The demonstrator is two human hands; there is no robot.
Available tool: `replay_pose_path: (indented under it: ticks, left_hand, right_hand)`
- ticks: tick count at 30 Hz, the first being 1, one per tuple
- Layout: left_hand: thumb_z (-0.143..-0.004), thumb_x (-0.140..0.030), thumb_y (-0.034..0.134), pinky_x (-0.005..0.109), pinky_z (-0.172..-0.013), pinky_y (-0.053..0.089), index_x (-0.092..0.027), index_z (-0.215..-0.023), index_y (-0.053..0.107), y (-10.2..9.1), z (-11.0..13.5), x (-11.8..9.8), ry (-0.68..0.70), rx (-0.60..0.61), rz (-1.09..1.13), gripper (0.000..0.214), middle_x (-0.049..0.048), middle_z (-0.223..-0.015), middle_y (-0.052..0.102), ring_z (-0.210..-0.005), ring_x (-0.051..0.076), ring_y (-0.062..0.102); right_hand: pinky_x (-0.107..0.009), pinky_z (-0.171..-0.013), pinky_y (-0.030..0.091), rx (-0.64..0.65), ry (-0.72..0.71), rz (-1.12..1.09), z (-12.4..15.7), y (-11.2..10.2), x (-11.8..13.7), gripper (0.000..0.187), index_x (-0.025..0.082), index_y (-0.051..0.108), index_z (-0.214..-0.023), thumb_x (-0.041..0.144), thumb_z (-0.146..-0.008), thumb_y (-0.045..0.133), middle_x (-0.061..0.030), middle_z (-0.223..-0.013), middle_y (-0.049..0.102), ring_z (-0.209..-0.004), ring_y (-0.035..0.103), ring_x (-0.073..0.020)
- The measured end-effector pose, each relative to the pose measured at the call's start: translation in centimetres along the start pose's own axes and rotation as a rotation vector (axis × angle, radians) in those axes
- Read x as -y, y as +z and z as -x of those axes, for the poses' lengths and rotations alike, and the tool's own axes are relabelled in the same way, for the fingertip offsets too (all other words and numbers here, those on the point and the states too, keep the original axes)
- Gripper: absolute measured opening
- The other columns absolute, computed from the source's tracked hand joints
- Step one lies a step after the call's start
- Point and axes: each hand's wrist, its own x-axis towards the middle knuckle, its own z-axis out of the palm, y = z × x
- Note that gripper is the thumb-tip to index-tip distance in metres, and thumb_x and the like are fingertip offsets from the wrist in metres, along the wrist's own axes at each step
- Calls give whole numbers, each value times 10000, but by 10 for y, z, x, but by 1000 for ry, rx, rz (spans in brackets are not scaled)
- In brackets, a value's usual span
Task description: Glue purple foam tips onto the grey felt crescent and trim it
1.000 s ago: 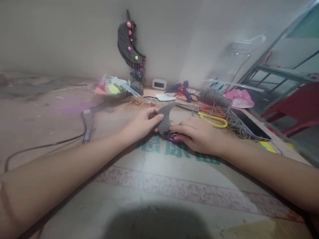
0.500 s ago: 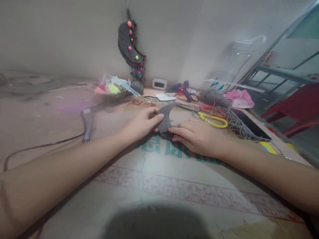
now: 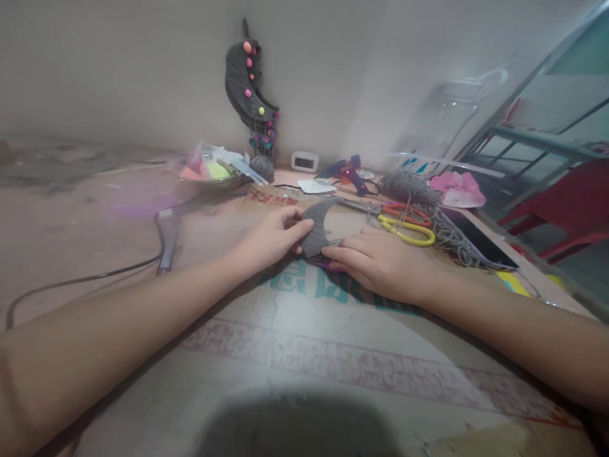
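Between my hands is a crescent wrapped in grey yarn (image 3: 314,230), held just above the printed cardboard (image 3: 295,330). My left hand (image 3: 280,235) grips its outer curve, thumb on the front face and fingers curled behind. At the lower end, my right hand (image 3: 378,261) is closed, its fingertips pinching the crescent's edge; whether a yarn strand is between them I cannot make out. A bit of purple shows under those fingertips. Scissors with red and yellow handles (image 3: 408,230) lie just beyond my right hand, beside loose grey yarn (image 3: 454,238).
Farther back stand a bowl of colourful pieces (image 3: 209,182), a small white clock (image 3: 304,161) and a glue gun (image 3: 352,174). A finished grey crescent with pompoms (image 3: 240,86) hangs on the wall. At right are a phone (image 3: 478,238) and a clear jug (image 3: 440,127); a cable tool (image 3: 166,238) lies left.
My right fingers have shifted slightly and drawn closer together at the crescent's lower end. My left hand keeps the same grip.
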Motion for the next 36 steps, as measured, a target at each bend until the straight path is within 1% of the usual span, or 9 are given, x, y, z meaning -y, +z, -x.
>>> replay_pose_path:
  ticks: [3,7,11,16,22,31,36]
  left_hand:
    - [-868,-267,558,175,-467,393,-146,-847,568,1,1,-1,-3,-8,1,124,-28,-732,567,-484,42,490]
    - [-861,-274,571,183,-480,402,-147,-846,579,1,2,-2,6,-8,10,128,-27,-713,568,-496,51,495]
    - [-848,-281,590,196,-476,404,-155,-814,578,2,2,-3,14,-18,35,130,-29,-692,569,-485,57,488]
    - [-859,-256,574,183,-475,401,-148,-815,574,2,2,-3,25,-15,28,117,-25,-715,569,-492,49,487]
    - [-871,-305,577,178,-502,404,-146,-862,573,-1,2,0,2,-4,6,160,-22,-751,572,-515,45,502]
    - [-865,-277,577,177,-491,399,-144,-833,569,0,2,-3,-7,-13,27,137,-23,-727,567,-501,46,491]
    - [-858,-283,579,176,-488,406,-149,-838,570,0,1,0,-4,-21,38,136,-22,-738,575,-502,46,488]
  right_hand:
    - [-304,-642,375,-27,13,-23,1,0,0,250,119,651,-1088,232,-981,455,-53,-802,677,-686,537,-165]
    - [-305,-688,425,-98,119,-105,3,5,-4,245,133,634,-1121,251,-954,501,-72,-862,683,-788,596,-181]
    - [-306,-698,443,-92,195,-139,4,8,-7,244,148,628,-1133,244,-947,500,-78,-890,688,-819,613,-183]
    - [-314,-701,429,-64,163,-139,3,5,-7,218,157,653,-1075,228,-947,493,-60,-830,689,-765,602,-182]
    - [-298,-683,420,-79,96,-152,5,4,-10,238,136,653,-1073,275,-946,508,-65,-823,686,-760,599,-180]
    - [-293,-668,407,-74,76,-117,6,9,-13,236,151,658,-1073,286,-951,508,-53,-800,686,-739,593,-173]
    - [-292,-661,405,-67,84,-99,5,8,-12,230,156,668,-1053,289,-952,509,-46,-766,674,-729,588,-174]
